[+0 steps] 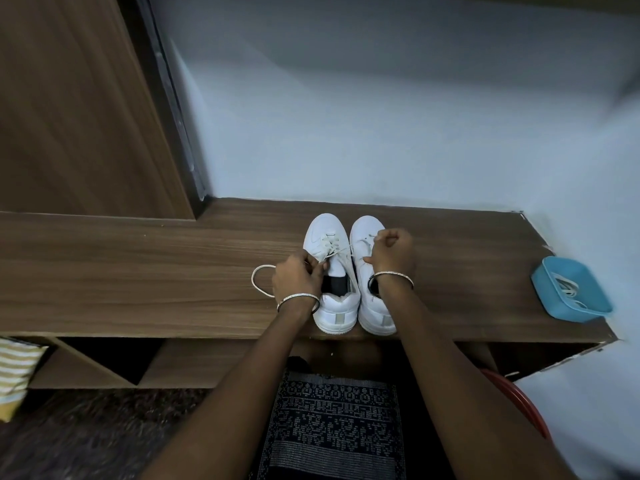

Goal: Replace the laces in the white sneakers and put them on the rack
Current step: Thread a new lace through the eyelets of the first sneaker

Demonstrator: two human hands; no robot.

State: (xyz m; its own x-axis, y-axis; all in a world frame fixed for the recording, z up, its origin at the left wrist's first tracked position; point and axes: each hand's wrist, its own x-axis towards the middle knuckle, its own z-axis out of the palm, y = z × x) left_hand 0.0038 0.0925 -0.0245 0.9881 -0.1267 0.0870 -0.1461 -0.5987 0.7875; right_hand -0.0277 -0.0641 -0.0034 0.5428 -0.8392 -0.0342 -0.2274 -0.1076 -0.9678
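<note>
Two white sneakers stand side by side on the wooden shelf top point(138, 271), toes toward the wall. The left sneaker point(329, 268) has a white lace point(330, 245) threaded through its eyelets. My left hand point(298, 277) pinches one end of that lace at the shoe's left side, and slack loops onto the wood point(258, 280). My right hand point(391, 249), fingers curled, grips the other end of the lace above the right sneaker point(367, 237) and covers most of its tongue.
A blue tray point(571, 289) holding loose white laces sits at the shelf's right end. A wooden door panel point(79, 98) rises at the left and a pale wall stands behind. Open cubbies lie under the shelf top, with a striped cloth point(14, 372) at far left.
</note>
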